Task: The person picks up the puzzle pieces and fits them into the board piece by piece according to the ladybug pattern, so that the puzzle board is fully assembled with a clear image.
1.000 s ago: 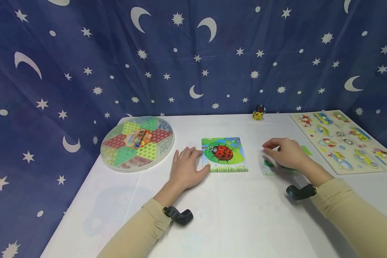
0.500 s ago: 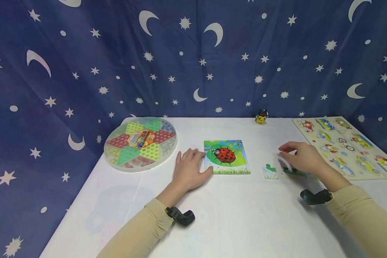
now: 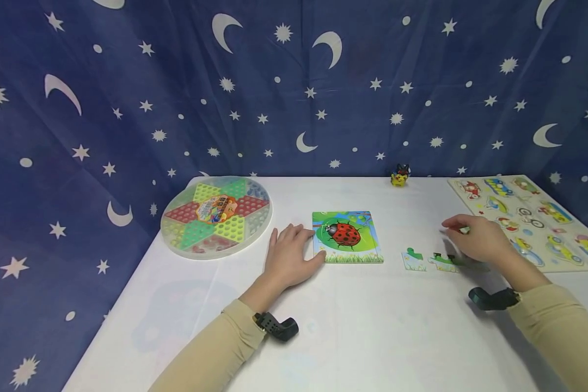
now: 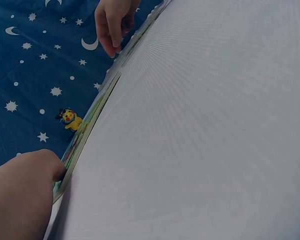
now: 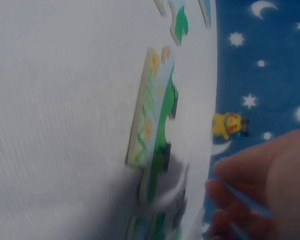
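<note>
Ladybug puzzle (image 3: 350, 238): our left hand (image 3: 290, 258) lies spread against it, gripping nothing.
Loose pieces (image 3: 414, 262): our right hand (image 3: 481, 240), loosely bent, seemingly empty, has shifted rightward, baring more.

No legible text, brand or number found. An orange label (image 3: 216, 209) at the middle of the round game board (image 3: 214, 247), left of centre in the head view, bears lettering too small to read.
</note>
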A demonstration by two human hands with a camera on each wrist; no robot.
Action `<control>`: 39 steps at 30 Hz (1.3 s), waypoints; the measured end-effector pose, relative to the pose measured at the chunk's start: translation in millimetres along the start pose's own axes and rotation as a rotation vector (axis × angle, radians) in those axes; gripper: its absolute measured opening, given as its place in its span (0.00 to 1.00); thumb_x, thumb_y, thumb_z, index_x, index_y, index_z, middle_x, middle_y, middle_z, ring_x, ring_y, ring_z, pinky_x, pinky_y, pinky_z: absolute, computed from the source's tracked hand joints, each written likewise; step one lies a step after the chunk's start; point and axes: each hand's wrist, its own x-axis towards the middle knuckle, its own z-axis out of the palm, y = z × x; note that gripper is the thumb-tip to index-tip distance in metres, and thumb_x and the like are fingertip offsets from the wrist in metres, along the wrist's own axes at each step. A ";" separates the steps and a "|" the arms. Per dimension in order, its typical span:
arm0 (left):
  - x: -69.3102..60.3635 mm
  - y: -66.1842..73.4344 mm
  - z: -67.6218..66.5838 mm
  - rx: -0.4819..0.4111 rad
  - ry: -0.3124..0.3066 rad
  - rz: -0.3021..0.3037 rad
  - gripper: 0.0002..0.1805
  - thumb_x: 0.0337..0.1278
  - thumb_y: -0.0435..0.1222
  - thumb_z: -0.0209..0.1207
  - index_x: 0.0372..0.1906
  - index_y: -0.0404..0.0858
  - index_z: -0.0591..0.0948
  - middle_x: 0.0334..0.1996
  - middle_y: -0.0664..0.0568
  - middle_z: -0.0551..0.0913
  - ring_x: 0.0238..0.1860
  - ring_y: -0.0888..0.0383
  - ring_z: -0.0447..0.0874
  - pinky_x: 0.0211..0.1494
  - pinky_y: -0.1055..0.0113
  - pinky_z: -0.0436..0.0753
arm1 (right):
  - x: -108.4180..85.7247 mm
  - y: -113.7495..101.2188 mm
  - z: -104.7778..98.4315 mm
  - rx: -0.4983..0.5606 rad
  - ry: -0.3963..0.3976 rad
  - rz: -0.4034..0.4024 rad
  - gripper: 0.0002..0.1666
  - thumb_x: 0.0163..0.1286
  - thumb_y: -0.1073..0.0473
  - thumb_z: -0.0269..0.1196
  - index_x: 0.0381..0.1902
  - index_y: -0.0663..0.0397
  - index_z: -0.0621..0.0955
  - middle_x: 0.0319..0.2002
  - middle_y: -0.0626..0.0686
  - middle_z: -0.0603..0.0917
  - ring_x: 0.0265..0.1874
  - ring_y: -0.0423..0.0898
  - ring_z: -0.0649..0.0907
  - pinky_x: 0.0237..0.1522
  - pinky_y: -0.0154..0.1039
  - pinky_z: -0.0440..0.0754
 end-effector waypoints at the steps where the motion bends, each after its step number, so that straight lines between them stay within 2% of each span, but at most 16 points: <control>1: -0.2 0.1 -0.2 0.004 -0.002 0.000 0.32 0.62 0.58 0.58 0.66 0.48 0.79 0.71 0.45 0.72 0.76 0.44 0.61 0.79 0.40 0.45 | -0.1 2.1 -0.9 -0.004 0.006 0.004 0.21 0.76 0.56 0.58 0.58 0.65 0.80 0.54 0.71 0.81 0.52 0.70 0.77 0.47 0.66 0.76; 8: -1.0 0.7 -1.9 0.004 -0.016 -0.003 0.32 0.63 0.59 0.57 0.67 0.47 0.78 0.72 0.45 0.71 0.76 0.44 0.60 0.79 0.40 0.44 | 0.2 15.0 -8.4 -0.039 0.022 0.035 0.21 0.73 0.60 0.58 0.58 0.67 0.79 0.56 0.74 0.78 0.55 0.73 0.74 0.47 0.70 0.74; 14: -1.1 1.6 -2.6 0.023 -0.033 0.000 0.32 0.65 0.59 0.55 0.68 0.46 0.77 0.73 0.44 0.70 0.77 0.43 0.59 0.79 0.39 0.44 | -2.9 26.1 -15.8 -0.002 -0.003 0.076 0.23 0.74 0.60 0.56 0.62 0.68 0.75 0.59 0.75 0.74 0.56 0.74 0.73 0.43 0.66 0.76; 18: -0.8 1.5 -1.5 0.026 -0.037 0.006 0.33 0.66 0.59 0.54 0.69 0.46 0.76 0.73 0.43 0.69 0.77 0.43 0.58 0.79 0.39 0.44 | -6.8 30.7 -19.0 0.023 -0.033 0.094 0.25 0.74 0.60 0.56 0.63 0.70 0.73 0.60 0.76 0.72 0.57 0.76 0.71 0.44 0.67 0.76; 22: -1.2 1.4 -1.2 0.026 -0.036 0.010 0.33 0.66 0.59 0.53 0.69 0.46 0.76 0.73 0.43 0.69 0.77 0.43 0.58 0.79 0.39 0.44 | -7.8 33.9 -19.0 -0.016 -0.050 0.118 0.30 0.73 0.55 0.61 0.61 0.76 0.72 0.57 0.78 0.74 0.54 0.75 0.74 0.45 0.65 0.78; 27: -1.8 0.5 -1.7 0.019 -0.035 0.008 0.33 0.66 0.59 0.54 0.69 0.46 0.76 0.73 0.43 0.69 0.77 0.43 0.58 0.79 0.39 0.44 | -5.4 35.2 -16.9 -0.115 -0.058 0.149 0.42 0.70 0.44 0.66 0.55 0.84 0.72 0.45 0.76 0.78 0.40 0.68 0.78 0.38 0.59 0.80; 30: -2.3 -0.1 -1.8 0.014 -0.040 0.003 0.33 0.67 0.59 0.53 0.69 0.46 0.76 0.73 0.43 0.69 0.77 0.43 0.58 0.79 0.39 0.44 | -3.5 33.5 -15.3 -0.149 -0.060 0.155 0.49 0.69 0.37 0.65 0.53 0.85 0.72 0.41 0.74 0.80 0.36 0.65 0.79 0.36 0.58 0.79; 33: -2.5 -0.4 -2.2 0.010 -0.044 0.000 0.33 0.66 0.59 0.53 0.69 0.46 0.76 0.73 0.43 0.69 0.77 0.43 0.58 0.79 0.39 0.44 | -0.5 31.3 -13.2 -0.152 -0.062 0.184 0.52 0.67 0.33 0.65 0.53 0.85 0.72 0.42 0.75 0.79 0.38 0.67 0.79 0.37 0.60 0.79; 39: -1.9 -0.1 -2.9 0.014 -0.050 0.002 0.33 0.67 0.60 0.53 0.70 0.47 0.76 0.74 0.44 0.68 0.78 0.43 0.57 0.79 0.40 0.44 | 6.9 28.9 -10.8 -0.117 -0.070 0.273 0.48 0.67 0.38 0.68 0.56 0.83 0.71 0.48 0.78 0.76 0.44 0.71 0.77 0.42 0.63 0.78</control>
